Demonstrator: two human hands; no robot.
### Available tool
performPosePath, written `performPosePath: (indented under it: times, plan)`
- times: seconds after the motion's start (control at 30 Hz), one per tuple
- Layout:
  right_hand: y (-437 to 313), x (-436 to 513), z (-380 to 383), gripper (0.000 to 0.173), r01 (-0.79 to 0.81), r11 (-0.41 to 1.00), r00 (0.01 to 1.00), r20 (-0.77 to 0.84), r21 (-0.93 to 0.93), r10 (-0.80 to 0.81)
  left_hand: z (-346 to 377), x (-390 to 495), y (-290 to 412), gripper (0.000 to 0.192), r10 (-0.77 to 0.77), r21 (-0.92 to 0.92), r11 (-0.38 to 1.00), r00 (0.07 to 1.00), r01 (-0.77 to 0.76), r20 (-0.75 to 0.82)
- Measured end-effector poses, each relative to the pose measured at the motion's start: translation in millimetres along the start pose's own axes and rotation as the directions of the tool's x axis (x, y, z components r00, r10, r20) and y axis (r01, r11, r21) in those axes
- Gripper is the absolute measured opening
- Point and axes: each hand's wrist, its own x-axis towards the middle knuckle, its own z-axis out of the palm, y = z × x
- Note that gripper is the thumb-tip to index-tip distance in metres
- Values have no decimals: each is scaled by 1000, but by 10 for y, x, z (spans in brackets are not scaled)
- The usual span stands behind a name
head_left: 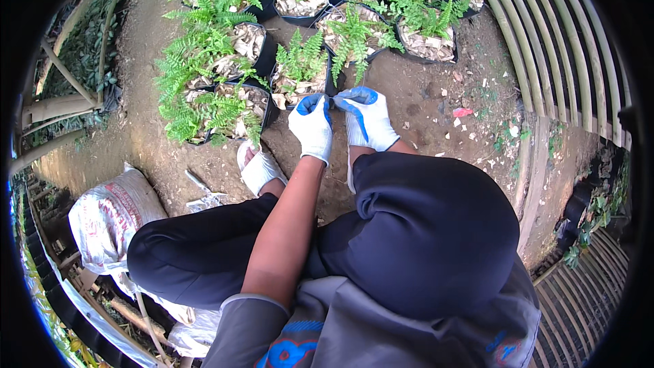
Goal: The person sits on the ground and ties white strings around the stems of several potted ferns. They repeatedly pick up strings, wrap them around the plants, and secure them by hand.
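My left hand, in a white knit glove with a blue coated palm, is drawn in with thumb and fingers pinched together. Right beside it, my right hand wears a matching glove and pinches in the same way, the fingertips of both almost meeting. Something thin may lie between them, too small to make out. Just beyond my fingertips stands a black grow bag with a small green fern rooted among pale dry chips. Behind it, another fern droops its fronds over the rim of its bag.
More potted ferns fill the far left and top. Pruning shears lie on the bare soil by my sandalled foot. A stuffed woven sack bears writing at left. Slatted bamboo racks border the right; a red scrap lies nearby.
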Motion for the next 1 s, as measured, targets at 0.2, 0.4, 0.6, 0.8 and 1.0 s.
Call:
performPosePath:
  times: [0.2, 0.4, 0.6, 0.8, 1.0]
  plan:
    - [-335, -9, 66, 16, 87, 951, 996, 13, -295, -87, -22, -45, 135, 13, 592, 706, 130, 625, -697, 508]
    - [-420, -5, 126, 16, 54, 943, 995, -61, -328, -78, -97, -129, 227, 31, 430, 708, 361, 782, -607, 452]
    - [-487, 17, 146, 15, 59, 950, 998, -11, -306, -66, -113, -90, 175, 29, 501, 661, 396, 753, -637, 426]
    - [-453, 74, 194, 17, 87, 937, 996, 59, -339, -72, -151, -168, 169, 27, 504, 715, 322, 752, -621, 425]
    - [-417, 101, 228, 18, 91, 926, 992, 115, -365, -52, -126, -207, 128, 32, 445, 754, 446, 851, -482, 280]
